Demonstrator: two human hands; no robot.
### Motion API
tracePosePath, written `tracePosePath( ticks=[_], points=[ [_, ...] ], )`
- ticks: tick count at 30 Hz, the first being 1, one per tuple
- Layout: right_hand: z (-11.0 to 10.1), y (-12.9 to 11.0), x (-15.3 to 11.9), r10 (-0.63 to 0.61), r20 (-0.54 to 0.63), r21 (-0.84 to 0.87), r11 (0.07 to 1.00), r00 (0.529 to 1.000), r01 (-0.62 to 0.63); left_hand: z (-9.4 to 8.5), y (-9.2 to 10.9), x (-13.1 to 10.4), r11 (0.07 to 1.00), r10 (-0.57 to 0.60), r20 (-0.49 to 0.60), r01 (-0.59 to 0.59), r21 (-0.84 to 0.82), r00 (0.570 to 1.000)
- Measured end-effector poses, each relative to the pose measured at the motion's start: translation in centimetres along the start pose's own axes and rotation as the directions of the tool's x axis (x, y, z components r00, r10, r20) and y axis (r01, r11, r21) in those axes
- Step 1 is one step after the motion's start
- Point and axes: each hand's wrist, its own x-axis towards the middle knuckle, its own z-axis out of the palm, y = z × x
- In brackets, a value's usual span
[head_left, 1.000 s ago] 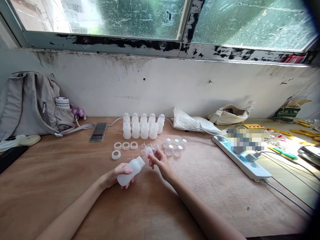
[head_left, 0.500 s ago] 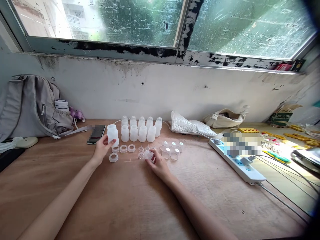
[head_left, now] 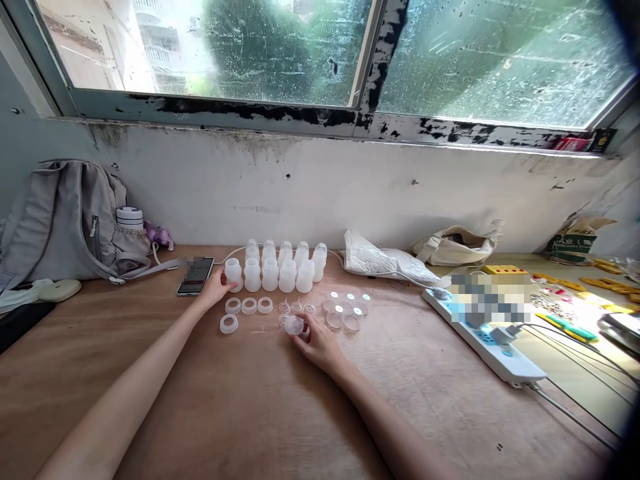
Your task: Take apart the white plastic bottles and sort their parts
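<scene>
My left hand (head_left: 215, 291) has its fingers closed around the side of a frosted white baby bottle (head_left: 233, 275), upright at the left end of a row of similar open bottles (head_left: 270, 275). Behind them stand several bottles with clear tops (head_left: 321, 259). My right hand (head_left: 321, 343) pinches a small clear cap (head_left: 294, 325) low over the table. Near it lie thin clear pieces that look like silicone nipples (head_left: 297, 305), partly hidden by the fingers. White collar rings (head_left: 229, 324) rest below the left bottle. Several clear round caps (head_left: 352, 323) sit right of my right hand.
A phone (head_left: 196, 276) lies left of the bottles, by a grey backpack (head_left: 60, 220). A white plastic package (head_left: 385, 257) and a cream pouch (head_left: 453, 247) are against the wall. At right runs a power strip (head_left: 520, 373) with cables.
My left hand has moved the bottle back and right, lowering it to the end of the front row. The right hand still holds the clear cap, now turned more towards me. The view has shifted slightly.
</scene>
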Motion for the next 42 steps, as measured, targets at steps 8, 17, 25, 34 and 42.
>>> tracePosePath(
  ticks=[8, 17, 25, 34, 42],
  points=[
    [-0.1, -0.1, 0.0, 0.007, 0.024, -0.017, 1.000, 1.000, -0.007, 0.5, -0.7, -0.1, 0.998, 0.034, 0.041, -0.032, -0.054, 0.999],
    [-0.1, -0.2, -0.1, 0.020, 0.011, -0.005, 1.000, 1.000, -0.020, 0.5, -0.7, -0.6, 0.995, 0.096, -0.089, -0.096, 0.001, 0.991],
    [-0.1, -1.1, -0.2, 0.009, 0.035, 0.308, 0.951, 0.999, -0.020, 2.5, 4.8, -10.4, 0.824, 0.549, 0.006, -0.542, 0.163, 0.836],
    [0.9, -3.0, -1.2, -0.053, 0.097, 0.501, 0.866, 0.994, -0.003, 6.6, 5.2, -15.9, 0.836, 0.528, 0.117, -0.539, 0.106, 0.841],
    [1.3, -2.7, -1.1, -0.046, 0.116, 0.566, 0.824, 0.992, -0.028, 6.0, 4.3, -16.4, 0.854, 0.507, 0.205, -0.521, 0.015, 0.837]
  ],
)
